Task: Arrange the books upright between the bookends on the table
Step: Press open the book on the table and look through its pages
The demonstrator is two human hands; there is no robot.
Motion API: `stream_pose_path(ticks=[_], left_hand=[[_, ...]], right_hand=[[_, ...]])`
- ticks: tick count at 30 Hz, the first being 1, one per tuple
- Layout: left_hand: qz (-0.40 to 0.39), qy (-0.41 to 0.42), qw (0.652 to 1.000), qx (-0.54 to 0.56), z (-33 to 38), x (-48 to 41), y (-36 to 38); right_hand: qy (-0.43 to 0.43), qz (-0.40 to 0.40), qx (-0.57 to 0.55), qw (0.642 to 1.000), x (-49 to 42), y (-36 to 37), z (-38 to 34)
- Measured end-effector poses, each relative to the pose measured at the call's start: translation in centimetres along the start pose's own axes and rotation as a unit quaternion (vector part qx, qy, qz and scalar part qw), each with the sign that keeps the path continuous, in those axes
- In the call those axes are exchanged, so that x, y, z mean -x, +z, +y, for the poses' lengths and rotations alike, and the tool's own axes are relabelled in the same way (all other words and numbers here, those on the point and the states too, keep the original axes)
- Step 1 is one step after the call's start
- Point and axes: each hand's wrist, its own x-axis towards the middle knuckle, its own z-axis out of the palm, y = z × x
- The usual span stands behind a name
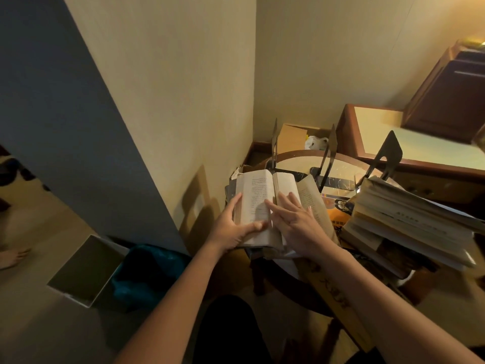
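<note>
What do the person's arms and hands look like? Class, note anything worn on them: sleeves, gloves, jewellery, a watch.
The left hand and right hand are bare: no gloves, and no ring, watch or bracelet shows. The left forearm and right forearm are bare too, with no sleeve in view down to the frame's edge. The nails are too small to judge.

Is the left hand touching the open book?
Touching. The head view shows the left hand gripping the left edge of the open book, with the thumb lying on its page.
</note>
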Motion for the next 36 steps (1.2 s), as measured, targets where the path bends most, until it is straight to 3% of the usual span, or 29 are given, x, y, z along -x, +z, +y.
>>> stream_pose_path(ticks=[7, 10, 16, 19, 21, 24, 36], left_hand=[[0.028, -0.052, 0.997, -0.050, -2.5, -0.4, 0.0], [0.029, -0.081, 0.989, -0.118, -3.4, -0.6, 0.7], [0.071, 0.021, 0.984, -0.162, -2.9, -1.0, 1.5], [0.064, 0.136, 0.942, -0.300, -3.0, -1.0, 1.5], [0.042, 0.188, 0.923, -0.334, -2.9, -0.9, 1.5], [0.045, 0.156, 0.946, -0.280, -2.2, -1.1, 1.3], [-0.010, 0.056, 0.943, -0.327, -0.6, -5.8, 2.9]], right_hand=[[0.052, -0.025, 0.112, 0.992, -2.3, 0.1, 0.9], [0.061, -0.032, 0.115, 0.991, -2.7, 0.1, 1.5], [0.036, -0.036, 0.130, 0.990, -3.4, 1.1, 3.6], [0.040, -0.037, 0.120, 0.991, -2.9, 0.7, 2.7], [0.036, -0.041, 0.119, 0.991, -2.7, 0.2, 2.2], [0.030, -0.057, 0.139, 0.988, -2.7, 0.2, 2.0], [0.067, -0.045, 0.165, 0.983, -2.8, 0.7, 1.2]])
